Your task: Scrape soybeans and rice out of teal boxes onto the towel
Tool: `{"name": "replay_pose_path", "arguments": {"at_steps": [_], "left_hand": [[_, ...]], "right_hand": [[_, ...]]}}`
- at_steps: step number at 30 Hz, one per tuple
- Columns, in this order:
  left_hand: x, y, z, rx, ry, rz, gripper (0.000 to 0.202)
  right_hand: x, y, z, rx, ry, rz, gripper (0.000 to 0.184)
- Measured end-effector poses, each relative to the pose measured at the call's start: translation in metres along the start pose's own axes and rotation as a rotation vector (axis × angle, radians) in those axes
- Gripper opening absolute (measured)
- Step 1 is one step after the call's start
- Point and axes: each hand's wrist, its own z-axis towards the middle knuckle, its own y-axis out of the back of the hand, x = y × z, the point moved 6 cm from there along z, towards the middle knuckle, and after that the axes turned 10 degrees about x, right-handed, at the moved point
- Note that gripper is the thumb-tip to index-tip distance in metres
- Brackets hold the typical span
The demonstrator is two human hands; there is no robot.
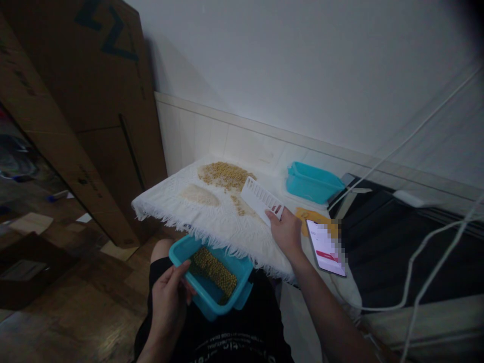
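My left hand (168, 297) grips the near rim of a teal plastic tub (242, 292) held just below the edge of a white fringed cloth (227, 227); the tub holds a layer of yellow-green beans (214, 269). My right hand (285, 229) holds a white slotted plastic card (259, 196) by its near end, resting on the cloth beside a pile of yellowish beans (226, 175). A small heap of white grains (199, 194) lies to the left of that pile.
A second teal tub (312, 182) stands at the back right of the cloth. A phone (325, 247) with a lit screen lies right of my wrist. White cables (416, 262) cross a dark surface at right. A large cardboard box (75, 101) leans at left.
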Motion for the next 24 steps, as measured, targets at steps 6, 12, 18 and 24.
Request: {"name": "replay_pose_path", "arguments": {"at_steps": [6, 12, 18, 24], "left_hand": [[0.003, 0.003, 0.001, 0.003, -0.002, 0.004, 0.037], [0.004, 0.001, 0.001, 0.016, 0.018, 0.001, 0.04], [0.0, -0.003, -0.001, 0.009, 0.026, 0.013, 0.038], [-0.003, 0.0, -0.003, -0.004, 0.038, 0.041, 0.039]], "right_hand": [[-0.012, 0.001, 0.019, -0.006, 0.017, 0.136, 0.027], [-0.028, -0.033, 0.062, 0.128, 0.068, 0.322, 0.024], [-0.034, -0.055, 0.092, 0.171, 0.076, 0.388, 0.022], [-0.035, -0.064, 0.108, 0.254, 0.094, 0.441, 0.023]]}}
